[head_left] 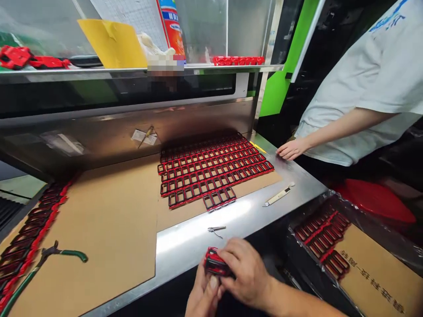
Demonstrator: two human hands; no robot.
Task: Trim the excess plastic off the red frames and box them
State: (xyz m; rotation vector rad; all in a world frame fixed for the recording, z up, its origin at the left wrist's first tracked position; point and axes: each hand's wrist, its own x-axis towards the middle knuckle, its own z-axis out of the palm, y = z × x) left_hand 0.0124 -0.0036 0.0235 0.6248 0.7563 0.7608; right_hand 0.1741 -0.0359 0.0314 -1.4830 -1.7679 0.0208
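Observation:
A small red and black frame-shaped part (215, 263) is held between my two hands, just off the table's front edge. My left hand (204, 290) grips it from below, its thumb against the near side. My right hand (246, 273) closes its fingers on the right and upper side. Beyond them, small metal nippers (216, 230) lie on the steel table (185, 240). Rows of similar red and black frames (211, 165) cover the cardboard (122, 229), with a short separate row at the front.
Green-handled pliers (53, 255) and more frames (36, 229) lie at left. A utility knife (279, 196) is on the right. Another person's hand (292, 149) rests at the table's right edge. A plastic-lined box (380, 281) with frames stands lower right.

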